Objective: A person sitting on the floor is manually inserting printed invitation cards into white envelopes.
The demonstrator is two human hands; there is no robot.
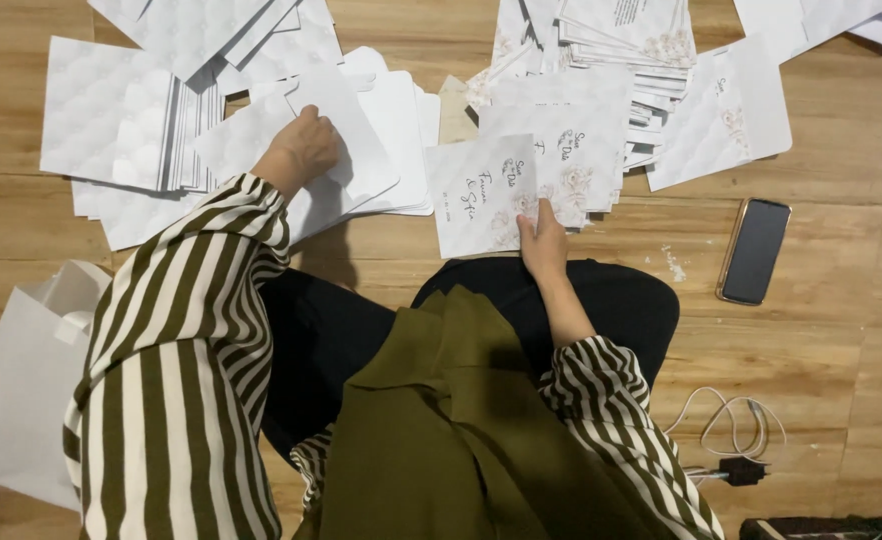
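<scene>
On the wooden floor (pixel 841 340), our right hand (pixel 543 238) pinches the printed card (pixel 481 195) at frame centre, its lower edge toward us; our left hand (pixel 306 148) presses flat on blank envelopes (pixel 381 130), upper left.

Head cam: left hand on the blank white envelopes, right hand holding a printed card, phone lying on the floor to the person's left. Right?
Not quite. The phone lies on the wooden floor to the person's right, not left, as the head view shows. The rest holds: the left hand rests on the blank white envelopes, and the right hand holds a printed card.
</scene>
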